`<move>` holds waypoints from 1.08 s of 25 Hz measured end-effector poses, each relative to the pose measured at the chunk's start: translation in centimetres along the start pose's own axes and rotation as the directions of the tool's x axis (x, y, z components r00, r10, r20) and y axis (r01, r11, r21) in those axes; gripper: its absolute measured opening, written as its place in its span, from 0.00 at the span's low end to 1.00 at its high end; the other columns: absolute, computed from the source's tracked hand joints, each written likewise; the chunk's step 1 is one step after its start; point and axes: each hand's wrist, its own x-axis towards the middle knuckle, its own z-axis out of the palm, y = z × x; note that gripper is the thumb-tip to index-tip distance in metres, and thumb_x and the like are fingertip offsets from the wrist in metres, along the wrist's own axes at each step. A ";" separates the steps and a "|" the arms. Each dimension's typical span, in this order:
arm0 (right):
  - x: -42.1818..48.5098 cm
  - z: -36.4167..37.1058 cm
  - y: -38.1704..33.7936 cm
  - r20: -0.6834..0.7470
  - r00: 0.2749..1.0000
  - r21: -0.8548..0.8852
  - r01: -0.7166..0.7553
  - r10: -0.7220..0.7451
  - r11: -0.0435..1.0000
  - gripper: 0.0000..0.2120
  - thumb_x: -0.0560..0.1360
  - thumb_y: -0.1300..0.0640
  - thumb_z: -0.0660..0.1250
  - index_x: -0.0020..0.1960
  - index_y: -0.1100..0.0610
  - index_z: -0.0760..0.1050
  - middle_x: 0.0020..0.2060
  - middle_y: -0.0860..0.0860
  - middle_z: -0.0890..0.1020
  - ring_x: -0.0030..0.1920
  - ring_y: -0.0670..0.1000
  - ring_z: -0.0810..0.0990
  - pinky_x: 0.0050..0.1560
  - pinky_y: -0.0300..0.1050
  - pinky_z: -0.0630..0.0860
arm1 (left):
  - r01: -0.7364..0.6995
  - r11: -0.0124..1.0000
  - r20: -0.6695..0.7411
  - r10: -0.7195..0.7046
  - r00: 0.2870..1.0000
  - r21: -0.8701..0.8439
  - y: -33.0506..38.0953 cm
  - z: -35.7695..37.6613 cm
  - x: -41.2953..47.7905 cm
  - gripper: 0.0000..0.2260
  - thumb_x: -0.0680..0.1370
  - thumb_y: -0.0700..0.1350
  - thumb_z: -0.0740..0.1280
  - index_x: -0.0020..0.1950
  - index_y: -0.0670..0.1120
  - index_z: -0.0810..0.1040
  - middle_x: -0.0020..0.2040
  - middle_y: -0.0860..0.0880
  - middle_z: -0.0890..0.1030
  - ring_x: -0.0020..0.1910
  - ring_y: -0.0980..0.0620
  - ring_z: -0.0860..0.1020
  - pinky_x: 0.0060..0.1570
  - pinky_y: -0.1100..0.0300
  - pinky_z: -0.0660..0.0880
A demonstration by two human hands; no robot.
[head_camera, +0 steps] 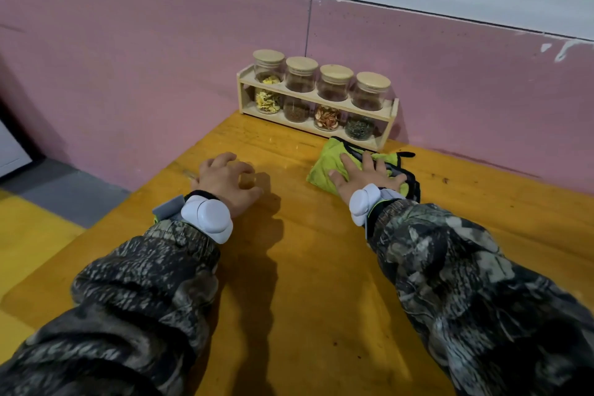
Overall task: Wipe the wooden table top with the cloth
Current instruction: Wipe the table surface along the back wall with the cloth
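So the cloth (pixel 334 167) is that lime-green microfibre-looking thing with dark edging, bunched up on the far right part of the wooden surface (pixel 305 267), just in front of the little wooden rack (pixel 316 100) holding the cork-lidded jars (pixel 328 96), and it looks like its far edge is touching or nearly touching the rack base, can't quite tell. The right hand (pixel 366 175) is lying flat on top of it, fingers spread and palm down, so the grip there is more of a press than a pinch, nothing curled round the fabric. The left hand (pixel 228 182) sits on bare wood well apart from the cloth, fingers arched and fingertips down like it's bracing, holding nothing. My guess on handling: the cloth is light and floppy, so it'll bunch and fold under itself if you only push from one edge; a flat palm in the middle with fingers fanned out should keep it spread and dragging evenly. The wood looks glossy, maybe a bit damp near the rack, so it should slide easily. Only worry I'd have is wiping too hard toward the back and bumping the rack, since those jars look like glass
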 end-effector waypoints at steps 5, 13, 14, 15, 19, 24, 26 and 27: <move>1.0 0.2 -4.2 -0.005 1.000 -0.023 0.020 -0.020 1.000 0.33 0.77 0.28 0.40 0.78 0.38 0.43 0.80 0.52 0.44 0.78 0.62 0.43 0.67 0.78 0.46 | 0.014 1.000 -0.026 -0.014 1.000 -0.026 -2.4 0.0 0.6 0.20 0.71 0.59 0.65 0.61 0.57 0.73 0.70 0.51 0.66 0.69 0.42 0.60 0.67 0.43 0.60; 2.0 -0.4 -9.7 -0.007 0.996 -0.020 0.088 -0.088 0.996 0.32 0.78 0.30 0.41 0.79 0.41 0.44 0.80 0.53 0.45 0.78 0.63 0.43 0.68 0.77 0.45 | -0.071 0.942 -0.260 -0.018 0.965 -0.327 -4.3 -1.0 0.7 0.11 0.71 0.49 0.66 0.54 0.53 0.78 0.58 0.51 0.77 0.55 0.50 0.73 0.49 0.62 0.63; 2.1 -0.5 -10.2 -0.008 0.996 -0.020 0.092 -0.093 0.996 0.32 0.79 0.30 0.41 0.79 0.41 0.44 0.80 0.54 0.45 0.78 0.63 0.43 0.68 0.77 0.45 | -0.062 0.943 -0.262 -0.027 0.965 -0.326 -4.4 -1.1 0.7 0.11 0.72 0.49 0.66 0.54 0.52 0.78 0.58 0.50 0.77 0.56 0.50 0.74 0.50 0.62 0.64; 2.2 -0.7 -10.8 -0.007 0.995 -0.020 0.098 -0.098 0.995 0.32 0.79 0.30 0.42 0.79 0.41 0.44 0.80 0.54 0.45 0.78 0.63 0.43 0.68 0.77 0.45 | -0.052 0.946 -0.259 -0.035 0.965 -0.320 -4.5 -1.1 0.7 0.11 0.72 0.49 0.66 0.54 0.52 0.78 0.58 0.50 0.77 0.56 0.49 0.74 0.49 0.62 0.64; 2.6 -1.1 -13.1 0.001 0.994 -0.022 0.108 -0.108 0.994 0.32 0.79 0.31 0.42 0.79 0.42 0.45 0.80 0.54 0.45 0.78 0.63 0.43 0.68 0.76 0.45 | -0.010 0.947 -0.263 -0.079 0.962 -0.321 -4.8 -1.5 0.8 0.11 0.72 0.48 0.65 0.53 0.52 0.78 0.57 0.49 0.78 0.55 0.47 0.74 0.48 0.62 0.63; 3.5 -1.1 -16.7 -0.003 0.992 -0.026 0.129 -0.130 0.991 0.31 0.80 0.32 0.42 0.79 0.42 0.44 0.80 0.55 0.45 0.78 0.64 0.42 0.68 0.77 0.45 | 0.074 0.923 -0.247 -0.177 0.953 -0.377 -6.2 -2.3 1.1 0.11 0.71 0.46 0.65 0.53 0.53 0.79 0.56 0.48 0.78 0.52 0.48 0.74 0.47 0.62 0.64; 4.0 -1.1 -17.9 -0.003 0.990 -0.014 0.144 -0.144 0.989 0.32 0.80 0.31 0.42 0.79 0.42 0.44 0.80 0.55 0.45 0.78 0.64 0.42 0.68 0.77 0.45 | 0.086 0.904 -0.275 -0.216 0.937 -0.420 -6.7 -2.6 1.1 0.11 0.71 0.45 0.65 0.51 0.53 0.79 0.54 0.49 0.78 0.50 0.49 0.75 0.47 0.62 0.65; 4.3 -1.1 -18.5 -0.001 0.989 -0.009 0.151 -0.151 0.989 0.32 0.80 0.31 0.42 0.79 0.42 0.44 0.80 0.55 0.45 0.78 0.64 0.42 0.68 0.77 0.44 | 0.088 0.896 -0.289 -0.232 0.929 -0.436 -7.0 -2.7 1.1 0.11 0.71 0.45 0.65 0.51 0.53 0.80 0.54 0.49 0.79 0.51 0.49 0.75 0.48 0.62 0.67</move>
